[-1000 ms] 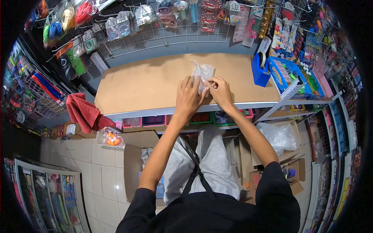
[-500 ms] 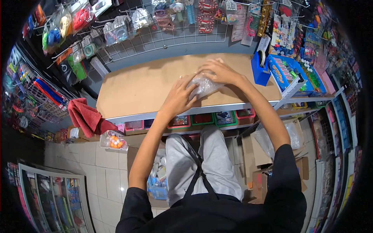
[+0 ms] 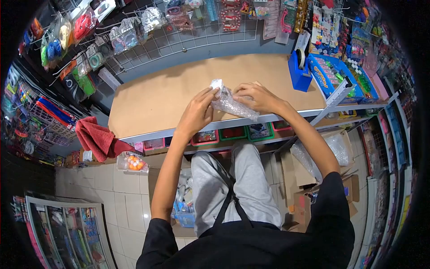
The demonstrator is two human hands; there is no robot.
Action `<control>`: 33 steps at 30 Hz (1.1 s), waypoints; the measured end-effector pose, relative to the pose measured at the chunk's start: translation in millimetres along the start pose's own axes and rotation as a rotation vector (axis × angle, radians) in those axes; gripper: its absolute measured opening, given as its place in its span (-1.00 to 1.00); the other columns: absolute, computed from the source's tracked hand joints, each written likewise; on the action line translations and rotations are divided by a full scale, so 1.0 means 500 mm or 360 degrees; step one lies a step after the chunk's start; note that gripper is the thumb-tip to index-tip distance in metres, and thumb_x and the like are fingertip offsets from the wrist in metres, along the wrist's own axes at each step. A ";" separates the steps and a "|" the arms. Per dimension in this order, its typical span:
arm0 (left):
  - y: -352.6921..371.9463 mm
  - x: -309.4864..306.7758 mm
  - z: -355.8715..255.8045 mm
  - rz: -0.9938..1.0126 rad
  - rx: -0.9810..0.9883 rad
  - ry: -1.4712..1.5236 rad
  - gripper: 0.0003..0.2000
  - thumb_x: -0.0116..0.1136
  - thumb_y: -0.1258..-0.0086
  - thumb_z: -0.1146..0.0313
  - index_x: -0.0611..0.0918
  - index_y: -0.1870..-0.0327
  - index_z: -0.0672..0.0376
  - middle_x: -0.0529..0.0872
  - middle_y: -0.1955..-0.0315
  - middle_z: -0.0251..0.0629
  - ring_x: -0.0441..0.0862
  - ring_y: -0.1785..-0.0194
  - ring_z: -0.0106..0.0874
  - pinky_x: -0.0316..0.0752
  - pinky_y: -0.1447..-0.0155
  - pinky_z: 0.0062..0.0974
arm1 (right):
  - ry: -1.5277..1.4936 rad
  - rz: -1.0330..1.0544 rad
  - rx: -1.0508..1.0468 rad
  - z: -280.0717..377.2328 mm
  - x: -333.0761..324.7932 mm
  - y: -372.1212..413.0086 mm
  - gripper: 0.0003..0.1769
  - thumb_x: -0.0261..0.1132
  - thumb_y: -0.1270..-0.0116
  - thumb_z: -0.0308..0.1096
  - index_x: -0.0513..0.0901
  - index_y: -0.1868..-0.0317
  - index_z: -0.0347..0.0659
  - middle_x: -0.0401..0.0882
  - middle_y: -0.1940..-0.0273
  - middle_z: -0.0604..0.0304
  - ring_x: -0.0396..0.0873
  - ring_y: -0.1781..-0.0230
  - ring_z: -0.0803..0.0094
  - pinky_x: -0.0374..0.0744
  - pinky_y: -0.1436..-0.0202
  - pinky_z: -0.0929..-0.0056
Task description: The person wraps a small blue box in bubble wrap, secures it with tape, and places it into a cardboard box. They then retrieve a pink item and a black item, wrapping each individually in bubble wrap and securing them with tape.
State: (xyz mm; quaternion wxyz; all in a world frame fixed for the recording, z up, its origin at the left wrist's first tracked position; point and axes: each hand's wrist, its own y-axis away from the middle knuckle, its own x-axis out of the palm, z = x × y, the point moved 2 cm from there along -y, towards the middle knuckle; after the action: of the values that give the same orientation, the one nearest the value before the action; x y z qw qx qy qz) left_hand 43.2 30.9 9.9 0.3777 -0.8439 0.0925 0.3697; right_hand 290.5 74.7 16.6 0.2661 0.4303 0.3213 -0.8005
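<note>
A sheet of clear bubble wrap (image 3: pixel 234 107) is between my two hands, above the front part of the brown tabletop (image 3: pixel 154 96). My left hand (image 3: pixel 196 111) pinches its left end, where a small white piece (image 3: pixel 217 84) sticks up past the fingertips. My right hand (image 3: pixel 260 97) has its fingers closed on the upper right side of the wrap. The loose lower end hangs toward the table's front edge. Whatever lies inside the folds is hidden.
A blue tape dispenser (image 3: pixel 300 71) stands at the table's right end, beside blue display boxes (image 3: pixel 324 74). A red cloth (image 3: pixel 95 138) hangs at the left corner. Hanging goods line the wire rack (image 3: pixel 197 45) behind. More bubble wrap (image 3: pixel 337 150) lies in a box at lower right.
The bubble wrap, earlier bunched under both hands, is now lifted and stretched between them. My hands have moved apart, and the white piece has come into sight at the left fingertips.
</note>
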 end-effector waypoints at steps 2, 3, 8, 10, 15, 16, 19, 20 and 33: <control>0.000 0.000 -0.006 -0.0032 -0.0106 0.0093 -0.53 0.22 -0.26 0.59 0.60 -0.26 0.29 0.60 -0.27 0.15 0.58 -0.32 0.07 0.52 -0.34 -0.15 | 0.0027 0.0012 -0.0042 0.002 0.003 0.018 -0.59 0.24 -0.52 -0.05 0.72 -0.11 -0.18 0.65 -0.18 0.15 0.57 -0.23 0.20 0.36 -0.38 0.12; -0.002 -0.001 -0.010 -0.0045 -0.0097 0.0082 -0.52 0.25 -0.26 0.58 0.60 -0.26 0.30 0.61 -0.26 0.14 0.58 -0.33 0.06 0.51 -0.35 -0.16 | 0.0040 0.0017 -0.0061 0.002 0.000 0.026 -0.57 0.22 -0.53 -0.03 0.71 -0.15 -0.17 0.63 -0.23 0.16 0.54 -0.27 0.21 0.32 -0.42 0.11; 0.000 0.024 0.000 -0.0177 -0.0051 0.0083 -0.53 0.32 -0.26 0.49 0.62 -0.24 0.31 0.72 -0.09 0.13 0.56 -0.35 0.08 0.46 -0.41 -0.14 | 0.0039 0.0147 -0.0096 0.000 -0.019 0.056 -0.29 0.32 -0.37 0.21 0.60 -0.30 -0.17 0.54 -0.35 0.09 0.44 -0.40 0.14 0.28 -0.48 0.06; -0.006 0.028 -0.010 -0.0252 -0.0101 0.0101 -0.57 0.33 -0.25 0.49 0.66 -0.18 0.33 0.71 -0.12 0.16 0.59 -0.34 0.04 0.45 -0.43 -0.19 | 0.0103 0.0157 -0.0181 0.011 -0.027 0.063 -0.14 0.39 -0.25 0.31 0.57 -0.33 -0.18 0.51 -0.38 0.06 0.41 -0.42 0.11 0.27 -0.49 0.06; -0.022 0.026 -0.010 -0.0223 -0.0151 0.0147 -0.60 0.32 -0.27 0.52 0.67 -0.16 0.31 0.74 -0.02 0.15 0.65 -0.25 0.05 0.40 -0.48 -0.17 | 0.0182 0.0215 -0.0380 0.030 -0.033 0.081 0.07 0.52 0.00 0.40 0.53 -0.36 -0.20 0.47 -0.41 0.02 0.39 -0.44 0.07 0.29 -0.48 0.05; -0.022 0.027 -0.008 -0.0200 -0.0165 0.0170 -0.61 0.31 -0.28 0.51 0.67 -0.16 0.30 0.75 0.00 0.14 0.67 -0.23 0.05 0.39 -0.49 -0.16 | 0.0174 0.0210 -0.0380 0.032 -0.036 0.083 0.03 0.54 -0.02 0.35 0.54 -0.35 -0.20 0.48 -0.40 0.03 0.42 -0.42 0.06 0.32 -0.47 0.05; -0.026 0.026 -0.004 -0.0168 -0.0136 0.0031 -0.61 0.33 -0.29 0.46 0.66 -0.16 0.30 0.76 0.05 0.08 0.68 -0.17 0.07 0.36 -0.51 -0.12 | 0.0207 0.0088 -0.0421 0.018 -0.023 0.087 -0.07 0.53 -0.10 0.28 0.55 -0.32 -0.18 0.50 -0.37 0.05 0.45 -0.38 0.08 0.35 -0.46 0.05; -0.025 0.026 -0.005 -0.0189 -0.0090 -0.0027 -0.62 0.32 -0.30 0.45 0.67 -0.16 0.28 0.75 0.04 0.07 0.67 -0.17 0.06 0.38 -0.49 -0.11 | 0.0225 0.0068 -0.0421 0.015 -0.016 0.086 -0.12 0.52 -0.13 0.25 0.56 -0.31 -0.18 0.51 -0.35 0.06 0.45 -0.38 0.08 0.35 -0.45 0.06; -0.022 0.049 -0.021 -0.0136 0.0069 -0.0443 -0.72 0.29 -0.32 0.46 0.76 -0.05 0.08 0.65 -0.11 -0.08 0.58 -0.23 -0.04 0.51 -0.31 -0.13 | 0.0198 -0.0014 -0.0441 0.010 0.009 0.081 -0.51 0.45 -0.15 -0.29 0.62 -0.11 -0.19 0.58 -0.22 0.11 0.52 -0.26 0.12 0.43 -0.37 0.08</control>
State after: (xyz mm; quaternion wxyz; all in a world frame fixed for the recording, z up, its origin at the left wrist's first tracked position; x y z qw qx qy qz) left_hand 71.4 34.1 3.8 0.4205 -0.7792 0.0111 0.4646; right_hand 314.2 44.0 3.1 0.2989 0.4368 0.4465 -0.7215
